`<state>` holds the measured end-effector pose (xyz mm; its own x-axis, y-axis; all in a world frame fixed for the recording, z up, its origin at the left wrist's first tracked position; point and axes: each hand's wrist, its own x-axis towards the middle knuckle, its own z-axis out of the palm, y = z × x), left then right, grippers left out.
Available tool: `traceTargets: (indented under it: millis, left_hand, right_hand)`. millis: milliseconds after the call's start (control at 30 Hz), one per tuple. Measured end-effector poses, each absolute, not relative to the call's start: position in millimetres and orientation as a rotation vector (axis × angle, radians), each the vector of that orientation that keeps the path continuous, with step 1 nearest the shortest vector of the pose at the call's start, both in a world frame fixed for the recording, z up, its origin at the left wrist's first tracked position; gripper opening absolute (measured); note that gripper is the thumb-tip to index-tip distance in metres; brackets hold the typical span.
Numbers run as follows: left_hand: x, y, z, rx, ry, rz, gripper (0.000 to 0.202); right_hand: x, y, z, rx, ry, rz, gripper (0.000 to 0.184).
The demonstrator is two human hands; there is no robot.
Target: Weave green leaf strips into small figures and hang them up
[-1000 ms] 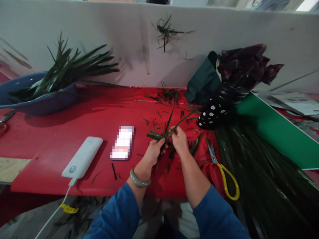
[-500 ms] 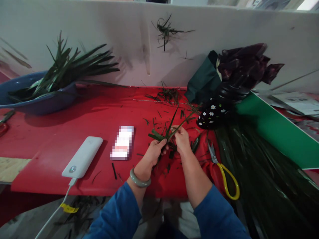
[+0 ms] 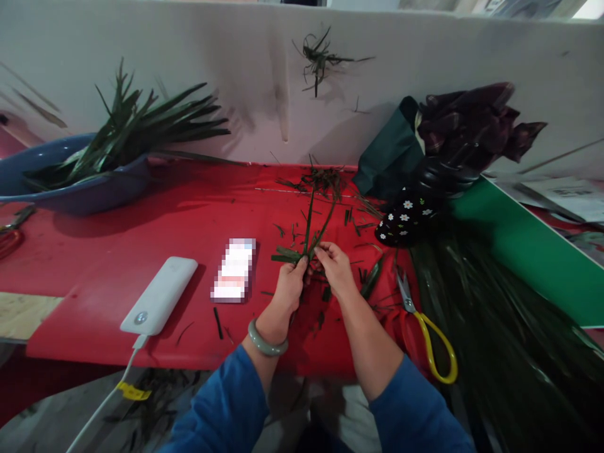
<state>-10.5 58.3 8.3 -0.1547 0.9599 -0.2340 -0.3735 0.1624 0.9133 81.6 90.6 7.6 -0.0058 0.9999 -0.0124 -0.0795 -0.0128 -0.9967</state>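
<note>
My left hand (image 3: 287, 289) and my right hand (image 3: 336, 269) meet over the red table (image 3: 155, 220), both pinching a small bundle of narrow green leaf strips (image 3: 309, 236). Two long strips rise from the pinch toward the far wall. A short folded stub sticks out to the left of my left thumb. My left wrist carries a pale green bangle (image 3: 267, 343). Both sleeves are blue. Cut leaf scraps (image 3: 325, 179) lie scattered around and beyond my hands.
Yellow-handled scissors (image 3: 425, 327) lie right of my right hand. A big pile of long leaves (image 3: 500, 340) fills the right side. A white power bank (image 3: 158, 296) with cable and a phone (image 3: 233, 269) lie left. A blue basin (image 3: 80, 185) with leaves stands far left.
The long strips swung from leaning right to nearly upright. My hands shifted slightly left and closer together on the bundle.
</note>
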Motion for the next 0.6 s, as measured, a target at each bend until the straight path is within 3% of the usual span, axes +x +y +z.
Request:
traceTargets:
  millis: [200,367,600]
  left_hand:
    - [-10.6,60.1,1.2,0.759,1.261,1.346,0.033]
    - [-14.4,58.7,-1.6,1.316,1.501,1.317,0.025]
    - [-12.9,49.6,5.2,1.896,1.831,1.030,0.026]
  right_hand:
    - [79.2,87.5,5.3,-1.168,-1.282,1.015,0.016]
    - [80.8,82.4,13.8,-1.104,-1.519,0.824,0.017]
    - [92.9,87.3,14.1,-1.190,-1.560,0.961,0.023]
